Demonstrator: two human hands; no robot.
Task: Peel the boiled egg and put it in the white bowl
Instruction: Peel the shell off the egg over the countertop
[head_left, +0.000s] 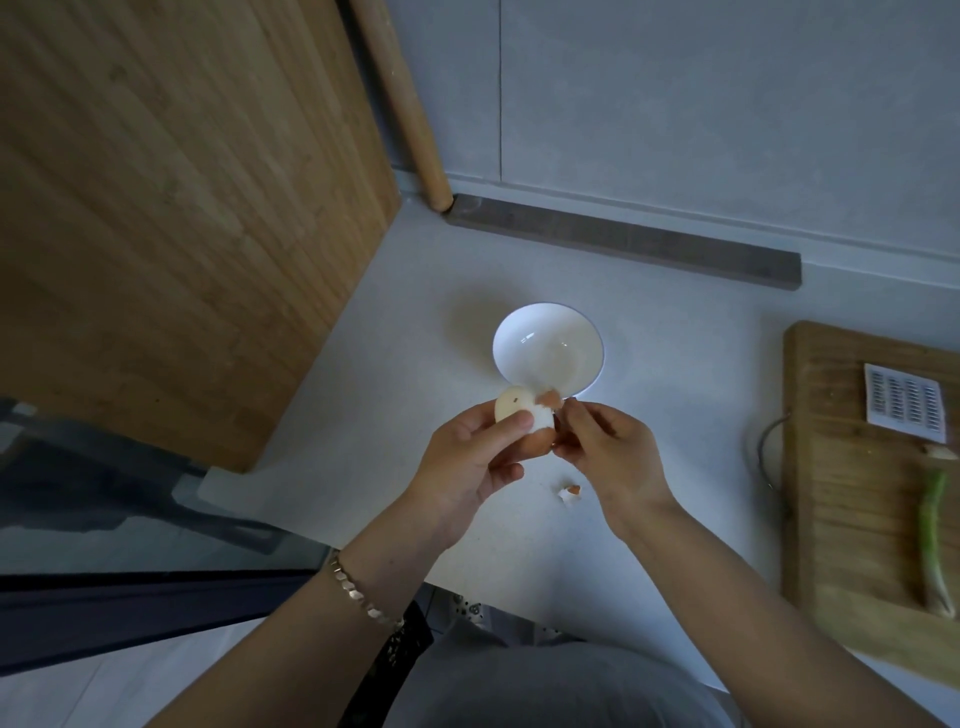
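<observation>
A: Egg status?
B: Boiled egg (522, 413) held above the counter (363, 415), just in front of the white bowl's near rim. Upper part bare and pale; a brown shell flap (549, 399) stands up at its right side. Brown shell shows lower down, between the two hands.

A: Left hand?
B: Left hand (467, 467) wraps the egg from below, fingers (506, 475) curled closed around it, thumb lying across the front. A bracelet (358, 590) sits on that wrist.

A: Right hand?
B: Right hand (608, 452) touches the egg's right side, fingers narrowed to a pinch at the shell flap. Whether the flap is actually gripped: cannot tell.

A: Bowl?
B: White bowl (548, 353) upright on the counter, nothing in it.

A: Surface?
B: Pale counter. One loose shell fragment (570, 493) lies on it, under the right wrist.

A: Surroundings?
B: Cutting board (857, 467) at right carries a green stalk (932, 540) and a small printed card (904, 410). Large wooden board (182, 208) leans at left, a rolling pin (402, 104) upright in the corner, grey tiled wall (701, 104) behind.
</observation>
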